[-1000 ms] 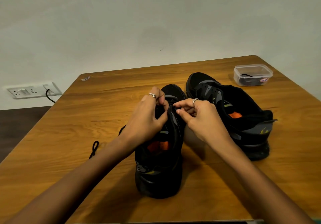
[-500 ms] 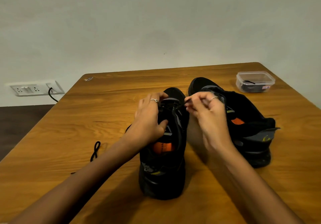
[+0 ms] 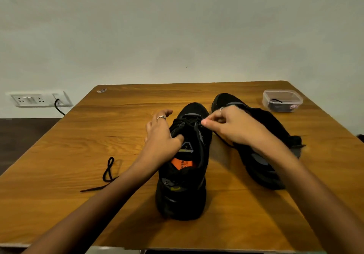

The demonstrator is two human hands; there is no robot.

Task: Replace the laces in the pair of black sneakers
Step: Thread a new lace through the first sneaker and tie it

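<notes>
You're mid-lacing the near sneaker (image 3: 183, 167): right hand (image 3: 234, 129) pinches the lace (image 3: 190, 122) just past its fingertips, left hand (image 3: 161, 137) grips the tongue, while the far sneaker (image 3: 262, 155) looks unlaced.

Wooden table (image 3: 256, 214) against plain pale wall (image 3: 177, 27), socket panel (image 3: 37, 99) low left.
</notes>
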